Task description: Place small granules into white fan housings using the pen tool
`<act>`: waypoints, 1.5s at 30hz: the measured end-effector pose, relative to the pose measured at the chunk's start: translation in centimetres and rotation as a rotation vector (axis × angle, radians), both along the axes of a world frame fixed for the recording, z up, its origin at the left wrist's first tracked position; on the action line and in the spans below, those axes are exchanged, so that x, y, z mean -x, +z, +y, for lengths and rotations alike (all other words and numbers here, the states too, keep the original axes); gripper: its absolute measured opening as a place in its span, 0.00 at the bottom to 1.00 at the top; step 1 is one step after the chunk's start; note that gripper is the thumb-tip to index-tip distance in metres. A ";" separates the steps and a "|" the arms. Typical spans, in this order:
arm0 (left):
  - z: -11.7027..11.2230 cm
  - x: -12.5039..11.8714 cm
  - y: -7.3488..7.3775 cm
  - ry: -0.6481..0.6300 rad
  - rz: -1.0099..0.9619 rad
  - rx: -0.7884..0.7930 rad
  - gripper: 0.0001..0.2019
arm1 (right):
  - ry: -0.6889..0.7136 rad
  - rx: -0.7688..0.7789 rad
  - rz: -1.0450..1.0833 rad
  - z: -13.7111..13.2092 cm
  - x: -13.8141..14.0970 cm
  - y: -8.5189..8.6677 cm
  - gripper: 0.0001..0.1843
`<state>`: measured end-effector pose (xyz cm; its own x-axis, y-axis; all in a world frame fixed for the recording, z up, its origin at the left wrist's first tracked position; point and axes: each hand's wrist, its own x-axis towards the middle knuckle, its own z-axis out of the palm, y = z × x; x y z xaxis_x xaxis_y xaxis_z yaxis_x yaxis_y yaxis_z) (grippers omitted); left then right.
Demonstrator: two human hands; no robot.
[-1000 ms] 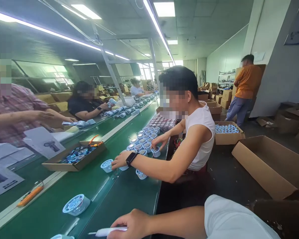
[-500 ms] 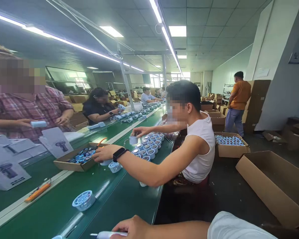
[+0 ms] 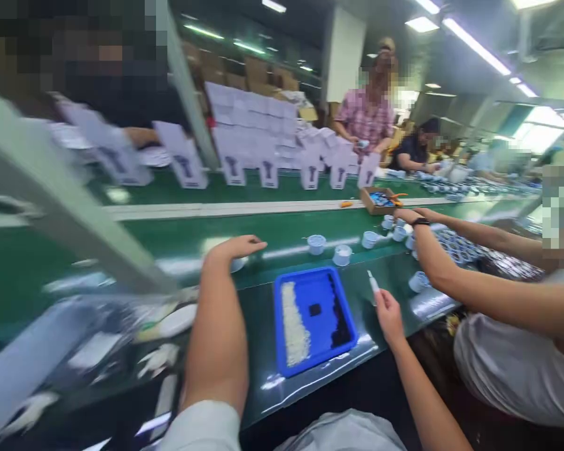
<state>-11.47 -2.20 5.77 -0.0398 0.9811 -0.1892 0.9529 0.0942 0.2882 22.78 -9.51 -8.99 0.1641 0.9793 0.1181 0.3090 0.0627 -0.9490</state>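
My left hand (image 3: 237, 248) reaches over the green belt with its fingers stretched out to the right and no grip showing. Just below it a round pale-blue part (image 3: 239, 265) is partly hidden by the wrist. My right hand (image 3: 390, 315) is closed around a white pen-shaped tool (image 3: 373, 283), its narrow tip pointing up and away. Between my hands lies a blue tray (image 3: 319, 351) with small white pieces (image 3: 294, 329) along its left side and black pieces (image 3: 341, 316) along its right. Pale-blue round housings (image 3: 316, 245) stand on the belt beyond the tray.
A co-worker's arms (image 3: 442, 257) reach in from the right over rows of housings (image 3: 458, 244). A slanted metal post (image 3: 89, 207) stands at left. White boxes (image 3: 232, 166) line the far side, near a cardboard box (image 3: 380, 210) of blue parts and an orange-handled tool (image 3: 346, 204).
The view has swung to the left, bringing the blue tray and my left hand into sight. My right hand still holds the white tool.
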 end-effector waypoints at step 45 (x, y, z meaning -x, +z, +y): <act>3.8 2.5 -6.4 0.281 -0.039 0.234 0.28 | 0.465 -0.398 -0.362 -0.6 7.2 4.1 0.07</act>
